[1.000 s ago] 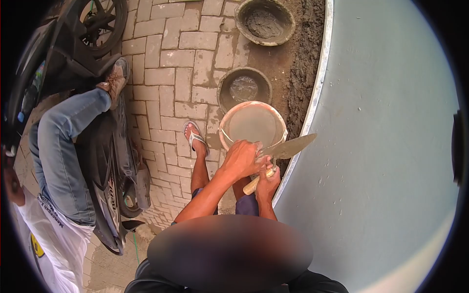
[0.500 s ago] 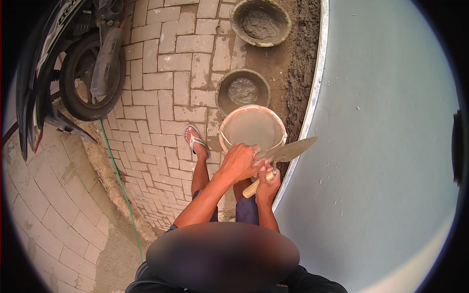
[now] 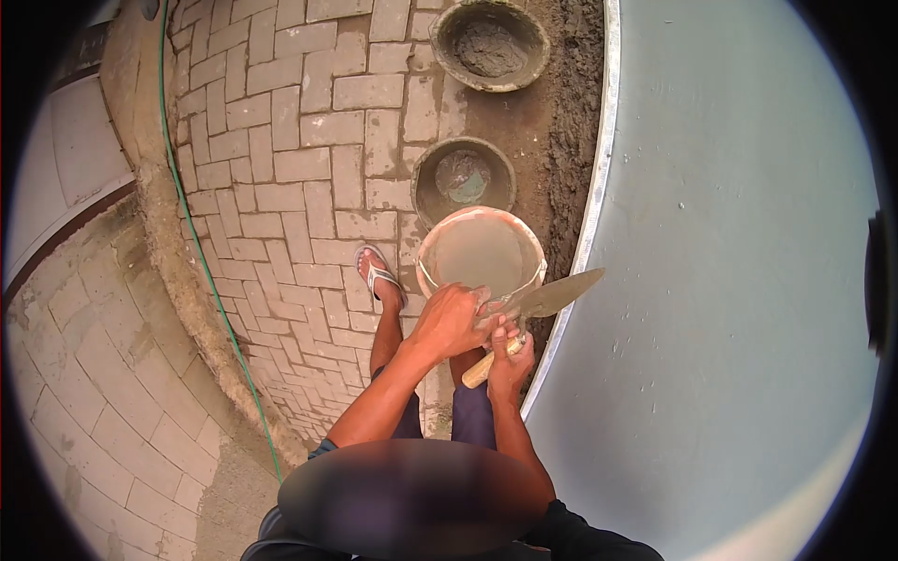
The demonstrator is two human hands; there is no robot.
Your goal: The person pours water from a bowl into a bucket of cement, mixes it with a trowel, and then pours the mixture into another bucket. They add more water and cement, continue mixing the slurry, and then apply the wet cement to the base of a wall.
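Observation:
A trowel with a wooden handle is in my hands, its pointed metal blade [image 3: 561,294] aimed right toward the grey wall. My right hand [image 3: 511,366] is closed around the trowel near the top of its handle. Curled fingers of my left hand [image 3: 453,323] press on the broad rear part of the blade; the fingertips are partly hidden. Both hands are over the near rim of an orange-rimmed bucket [image 3: 479,212], which holds greyish, cloudy liquid. A wire bail crosses the bucket's near side.
Beyond the bucket stands a dark bowl [image 3: 420,182] with some wet contents. Farther off, another bowl [image 3: 536,70] holds grey mortar. A strip of wet mortar [image 3: 572,131] runs along the wall's [image 3: 720,262] pale edge. A green hose [image 3: 197,245] crosses the paving at left.
The motorcycle at upper left has gone out of view. A greenish patch now shows in the nearer bowl. My hands and the trowel keep nearly the same position over the bucket.

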